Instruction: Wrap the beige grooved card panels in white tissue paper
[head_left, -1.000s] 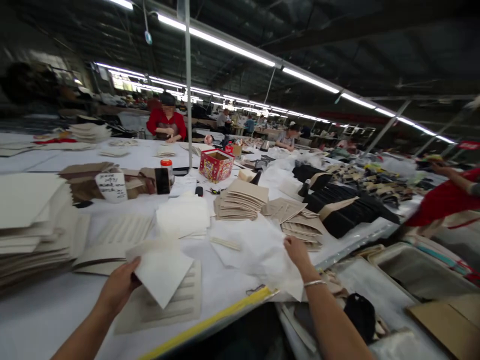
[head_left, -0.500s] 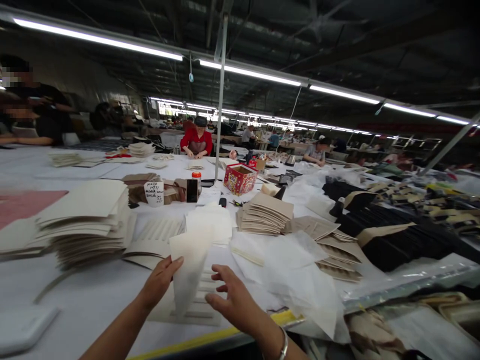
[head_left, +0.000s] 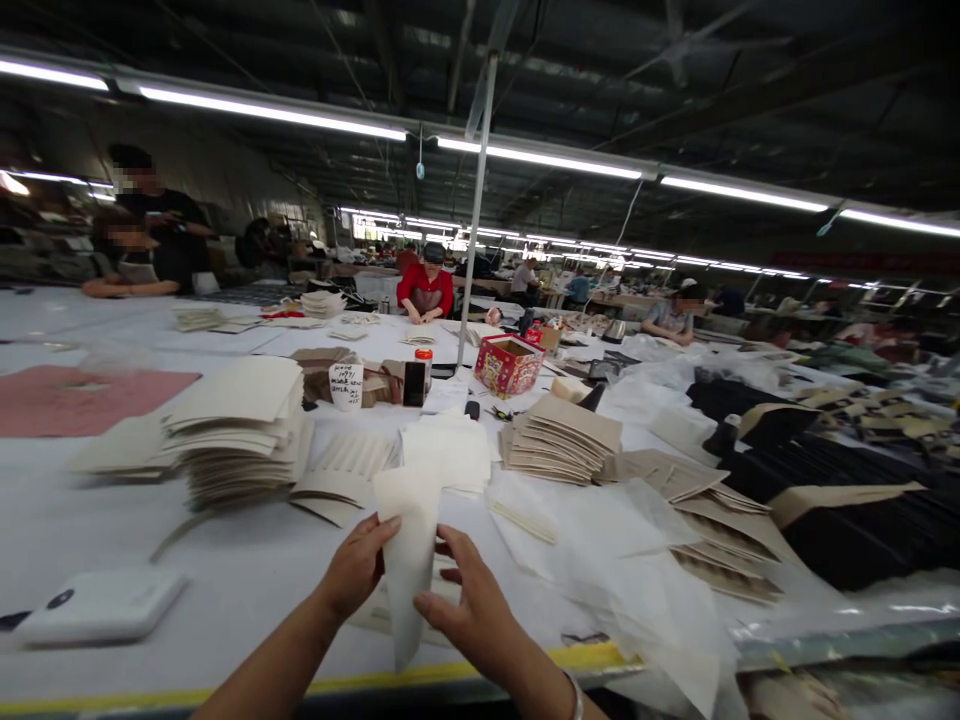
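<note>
My left hand (head_left: 358, 562) pinches the left edge of a thin off-white sheet (head_left: 409, 545), paper or cloth I cannot tell, held up and slightly curled over the table. Close to the sheet's right edge is my right hand (head_left: 472, 605), its thumb and fingers apart; whether the fingertips touch the sheet is unclear. Under the hands lies a pale panel (head_left: 371, 612) with raised strips, mostly hidden. Just beyond the sheet is a small pile of white sheets (head_left: 450, 450). A similar striped panel (head_left: 349, 458) rests to the left of that pile.
A tall stack of cream panels (head_left: 232, 420) stands left, with a white device (head_left: 101, 607) nearer me. Brown panels (head_left: 562, 435) and translucent sheeting (head_left: 637, 590) lie right. A red box (head_left: 510, 365) and a pole (head_left: 478, 210) are farther back. Co-workers sit across the table.
My right hand has come closer to the sheet's right edge, while my left keeps its pinch. The sheet is turned more narrowly toward me. The whole view has shifted, so things appear farther right.
</note>
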